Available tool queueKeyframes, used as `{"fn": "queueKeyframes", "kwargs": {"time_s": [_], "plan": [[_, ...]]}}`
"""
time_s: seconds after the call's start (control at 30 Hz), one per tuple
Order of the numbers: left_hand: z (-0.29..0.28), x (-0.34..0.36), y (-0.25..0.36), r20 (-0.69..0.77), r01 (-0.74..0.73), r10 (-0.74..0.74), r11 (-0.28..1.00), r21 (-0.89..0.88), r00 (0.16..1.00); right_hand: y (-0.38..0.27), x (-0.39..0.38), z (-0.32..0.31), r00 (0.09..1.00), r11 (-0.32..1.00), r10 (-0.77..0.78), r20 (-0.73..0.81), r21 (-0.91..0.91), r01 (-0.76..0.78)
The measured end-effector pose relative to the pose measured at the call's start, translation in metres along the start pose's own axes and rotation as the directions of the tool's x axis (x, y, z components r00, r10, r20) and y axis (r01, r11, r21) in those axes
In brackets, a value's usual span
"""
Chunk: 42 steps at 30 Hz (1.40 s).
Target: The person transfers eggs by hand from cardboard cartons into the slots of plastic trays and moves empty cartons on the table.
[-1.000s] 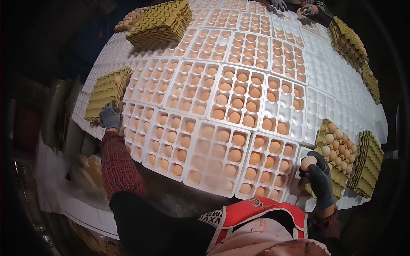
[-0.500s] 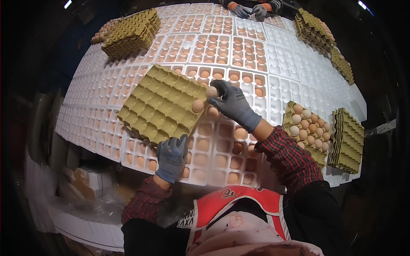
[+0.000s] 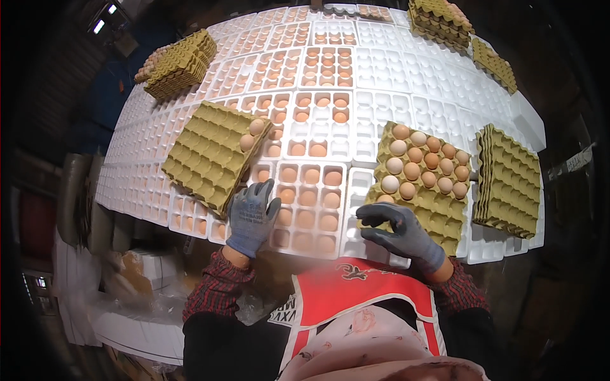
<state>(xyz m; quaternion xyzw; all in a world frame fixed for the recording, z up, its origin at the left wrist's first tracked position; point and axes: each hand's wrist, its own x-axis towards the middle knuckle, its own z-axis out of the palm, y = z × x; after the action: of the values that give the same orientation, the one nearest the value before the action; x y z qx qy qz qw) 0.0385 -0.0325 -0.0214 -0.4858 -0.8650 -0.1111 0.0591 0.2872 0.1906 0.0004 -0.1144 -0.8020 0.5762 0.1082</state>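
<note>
My left hand (image 3: 251, 214), in a grey-blue work glove, is open beside the near right corner of a yellow-brown pulp egg tray (image 3: 206, 159). That tray carries two eggs (image 3: 251, 134) in its far right corner; its other cups are bare. My right hand (image 3: 406, 233), gloved alike, hovers over the near left part of another pulp tray (image 3: 438, 225). Its thumb and fingers are parted with nothing visible between them. Just beyond the fingertips sits a single egg (image 3: 385, 199). Several brown and pale eggs (image 3: 431, 161) fill the far rows of this tray.
White foam trays (image 3: 346, 171) cover the table, many holding eggs on the left and middle. A stack of pulp trays (image 3: 507, 183) stands at the right, with more stacks at the far left (image 3: 181, 66) and far right (image 3: 438, 25).
My right hand has let go of an egg at the left pulp tray's corner and moved right and nearer to me. My left hand has come off that tray's near edge. The view has shifted.
</note>
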Motion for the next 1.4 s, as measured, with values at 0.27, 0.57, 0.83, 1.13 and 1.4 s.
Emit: {"fn": "queueKeyframes", "kwargs": {"time_s": [0.27, 0.57, 0.83, 1.13, 1.4], "plan": [[0.017, 0.030, 0.187, 0.100, -0.187, 0.273, 0.840, -0.509, 0.957, 0.054, -0.139, -0.124, 0.904, 0.913, -0.008, -0.428, -0.371, -0.168], [0.081, 0.107, 0.322, -0.117, -0.516, 0.502, 0.827, -0.223, 0.857, 0.090, -0.072, -0.171, 0.946, 0.428, -0.031, -0.322, -0.860, -0.279], [0.093, 0.142, 0.315, 0.075, -0.474, 0.540, 0.790, -0.388, 0.838, 0.080, -0.071, -0.212, 0.870, 0.882, 0.244, -0.429, 0.471, -0.015], [0.150, 0.182, 0.354, 0.125, -0.396, 0.394, 0.918, -0.013, 0.911, 0.109, -0.027, -0.205, 0.937, 0.382, 0.093, -0.338, -0.856, -0.347], [0.087, 0.204, 0.270, 0.181, 0.128, 0.274, 0.201, -0.971, 0.944, 0.078, -0.030, -0.228, 0.835, 0.975, 0.112, -0.539, 0.220, 0.012]]}}
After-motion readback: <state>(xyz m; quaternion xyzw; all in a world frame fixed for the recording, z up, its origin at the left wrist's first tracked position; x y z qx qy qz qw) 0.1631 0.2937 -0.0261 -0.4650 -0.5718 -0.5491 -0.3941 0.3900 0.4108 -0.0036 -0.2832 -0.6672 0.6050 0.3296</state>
